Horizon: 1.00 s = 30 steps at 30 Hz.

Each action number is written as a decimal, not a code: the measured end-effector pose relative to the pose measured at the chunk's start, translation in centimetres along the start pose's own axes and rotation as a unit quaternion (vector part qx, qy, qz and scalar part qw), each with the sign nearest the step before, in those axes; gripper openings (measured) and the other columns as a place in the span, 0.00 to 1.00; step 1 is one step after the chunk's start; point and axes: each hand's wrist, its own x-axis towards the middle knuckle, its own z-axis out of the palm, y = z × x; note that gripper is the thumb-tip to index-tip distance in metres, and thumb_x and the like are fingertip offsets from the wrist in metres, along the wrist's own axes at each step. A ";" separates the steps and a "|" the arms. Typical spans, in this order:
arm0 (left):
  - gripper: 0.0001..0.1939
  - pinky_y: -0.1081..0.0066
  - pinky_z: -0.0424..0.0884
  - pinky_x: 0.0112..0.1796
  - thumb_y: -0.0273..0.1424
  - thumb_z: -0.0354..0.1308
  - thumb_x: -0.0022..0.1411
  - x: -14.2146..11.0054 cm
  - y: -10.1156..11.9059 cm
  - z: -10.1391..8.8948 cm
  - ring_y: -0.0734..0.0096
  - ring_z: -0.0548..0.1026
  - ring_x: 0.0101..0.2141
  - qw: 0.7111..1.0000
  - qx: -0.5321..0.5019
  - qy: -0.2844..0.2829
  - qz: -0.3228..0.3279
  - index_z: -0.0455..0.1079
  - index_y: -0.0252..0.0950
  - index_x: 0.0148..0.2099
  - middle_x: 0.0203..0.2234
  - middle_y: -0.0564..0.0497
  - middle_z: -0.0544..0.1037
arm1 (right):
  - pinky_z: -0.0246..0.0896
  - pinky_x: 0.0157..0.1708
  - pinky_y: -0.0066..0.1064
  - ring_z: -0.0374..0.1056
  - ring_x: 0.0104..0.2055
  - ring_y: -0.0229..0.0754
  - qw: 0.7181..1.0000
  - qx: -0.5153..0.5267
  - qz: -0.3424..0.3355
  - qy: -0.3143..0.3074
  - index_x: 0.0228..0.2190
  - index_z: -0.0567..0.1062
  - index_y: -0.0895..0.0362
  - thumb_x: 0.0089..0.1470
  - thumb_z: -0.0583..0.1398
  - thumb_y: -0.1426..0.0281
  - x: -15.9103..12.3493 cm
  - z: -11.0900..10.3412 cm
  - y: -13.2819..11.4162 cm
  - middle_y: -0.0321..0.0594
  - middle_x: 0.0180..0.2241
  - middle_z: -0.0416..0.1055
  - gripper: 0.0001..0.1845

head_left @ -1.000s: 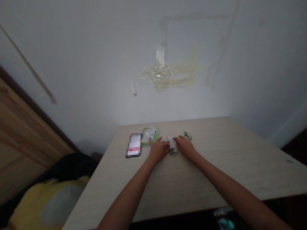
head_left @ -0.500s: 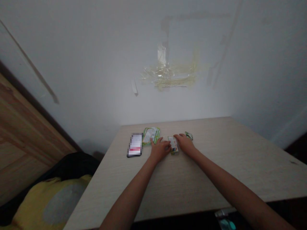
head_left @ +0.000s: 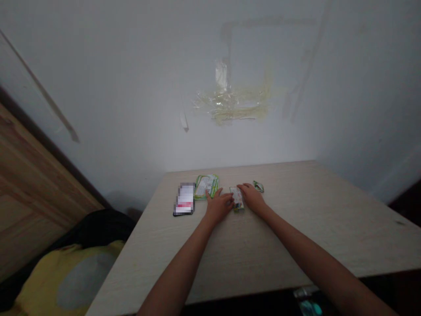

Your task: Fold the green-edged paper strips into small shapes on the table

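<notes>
A small, pale packet with coloured print (head_left: 237, 199) lies on the table between my two hands. At its left edge, my left hand (head_left: 218, 207) grips it with curled fingers, while other fingers of that hand stick out toward a green-and-white printed pouch (head_left: 205, 186). My right hand (head_left: 251, 196) is closed along the packet's upper right side, its fingertips at the top corner. What the packet contains cannot be made out. Beyond the right hand is a crumpled green-and-white scrap of wrapper (head_left: 258, 186).
A phone (head_left: 184, 199) with a blurred screen lies left of the pouch. The pale wooden table (head_left: 296, 193) meets a wall (head_left: 131, 87) with old tape on it. Left of the table are a yellow cushion-like thing (head_left: 42, 272) and a wooden panel (head_left: 19, 197). Below the front edge sits a clear bag (head_left: 309, 303).
Almost nothing differs. Both hands stay on the packet, whose printed face looks slightly turned; the whole view has shifted a little.
</notes>
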 end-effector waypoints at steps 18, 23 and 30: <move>0.17 0.26 0.22 0.53 0.44 0.49 0.65 -0.1 0.0 -0.1 0.51 0.57 0.62 1.000 -0.005 -0.008 -0.007 0.67 0.61 0.55 0.56 0.60 0.72 | 0.60 0.44 0.33 0.67 0.41 0.42 0.984 0.122 -0.080 0.098 0.35 0.74 0.58 0.53 0.58 0.75 -0.4 -0.4 0.6 0.42 0.34 0.72 0.06; 0.16 0.26 0.22 0.53 0.44 0.49 0.65 -0.2 0.0 0.2 0.52 0.57 0.62 1.000 -0.003 0.003 -0.012 0.67 0.62 0.54 0.55 0.61 0.72 | 0.60 0.42 0.32 0.66 0.38 0.41 0.980 0.135 -0.114 0.088 0.34 0.73 0.58 0.51 0.58 0.77 -1.0 -0.7 0.7 0.40 0.33 0.70 0.07; 0.16 0.26 0.22 0.53 0.44 0.49 0.65 -0.2 0.0 0.2 0.51 0.56 0.63 1.000 -0.005 -0.002 -0.014 0.67 0.62 0.54 0.55 0.61 0.72 | 0.60 0.41 0.32 0.66 0.38 0.41 0.971 0.167 -0.159 0.070 0.35 0.73 0.58 0.50 0.58 0.79 -1.9 -1.3 1.0 0.40 0.33 0.70 0.09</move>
